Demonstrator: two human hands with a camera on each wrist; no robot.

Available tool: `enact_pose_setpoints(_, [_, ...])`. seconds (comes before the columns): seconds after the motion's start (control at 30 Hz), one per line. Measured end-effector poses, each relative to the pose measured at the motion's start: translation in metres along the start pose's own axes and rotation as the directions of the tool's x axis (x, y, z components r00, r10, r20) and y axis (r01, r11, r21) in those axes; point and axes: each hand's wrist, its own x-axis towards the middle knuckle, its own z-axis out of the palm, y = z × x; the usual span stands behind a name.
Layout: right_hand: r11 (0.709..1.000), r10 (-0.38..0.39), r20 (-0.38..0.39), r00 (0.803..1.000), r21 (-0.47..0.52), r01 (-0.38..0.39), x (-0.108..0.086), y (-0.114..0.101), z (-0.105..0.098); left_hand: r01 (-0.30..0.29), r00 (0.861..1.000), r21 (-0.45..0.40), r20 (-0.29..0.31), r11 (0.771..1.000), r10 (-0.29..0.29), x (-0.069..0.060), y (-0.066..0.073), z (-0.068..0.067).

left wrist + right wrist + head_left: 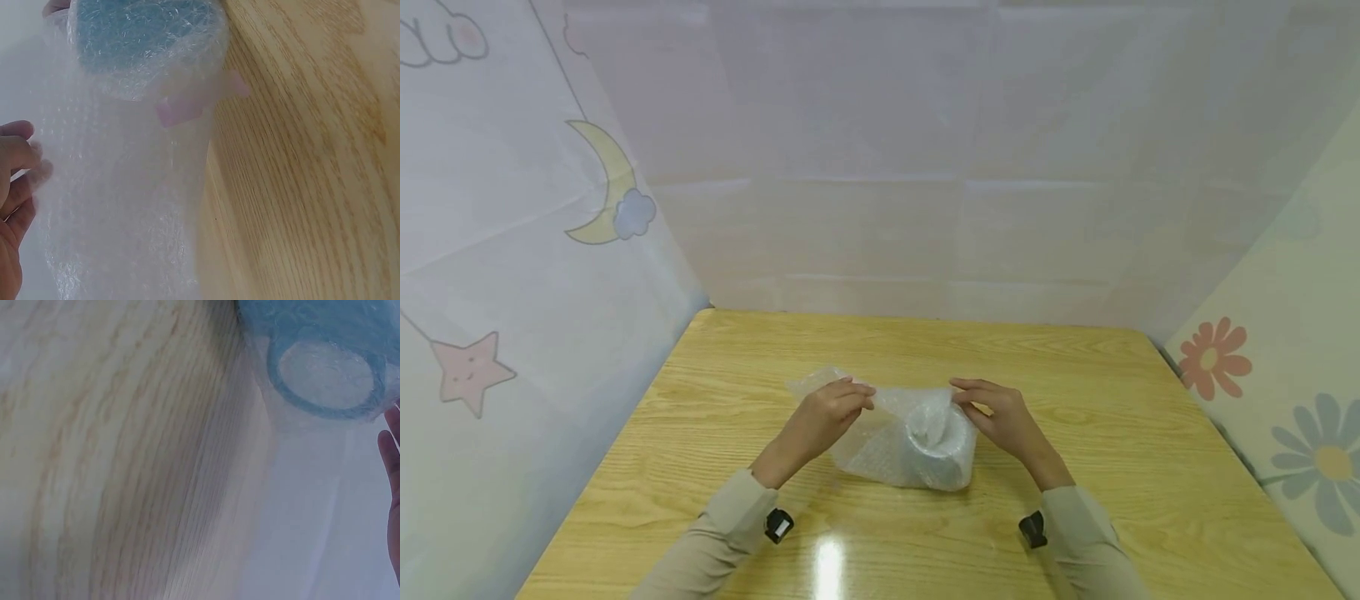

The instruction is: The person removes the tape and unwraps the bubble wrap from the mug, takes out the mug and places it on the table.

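Note:
A blue mug [331,322] lies wrapped in clear bubble wrap [868,454] on the table. Through the film its loop handle [284,390] shows in the right wrist view. My left hand [835,412] pinches the far edge of the loose wrap, left of the mug; some fingertips show through the film in the left wrist view. At the mug's right side my right hand [1003,417] holds the upper edge of the wrap between thumb and fingers, its fingertips partly hidden. A strip of pink tape [181,111] sticks to the wrap beside the mug and juts past its edge.
The wooden table [700,450] spreads around the bundle. A pale wall sheet [880,233] stands behind it, with printed sheets at the left and right sides. Black straps with small devices [778,525] sit at both wrists.

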Motion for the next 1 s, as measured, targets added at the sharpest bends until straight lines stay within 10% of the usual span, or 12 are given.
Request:
enact_pose_setpoints(0.37, [0.979,0.129,-0.036,0.991,0.165,-0.121,0.005,-0.002,0.005,0.052,0.999,-0.029,-0.011,0.998,-0.052,0.002,-0.004,0.002])
enact_pose_setpoints(1.0, [0.788,0.396,0.047,0.917,0.496,-0.366,0.0,0.006,0.018,0.305,0.951,-0.28,0.039,0.91,-0.306,0.008,-0.019,0.011])
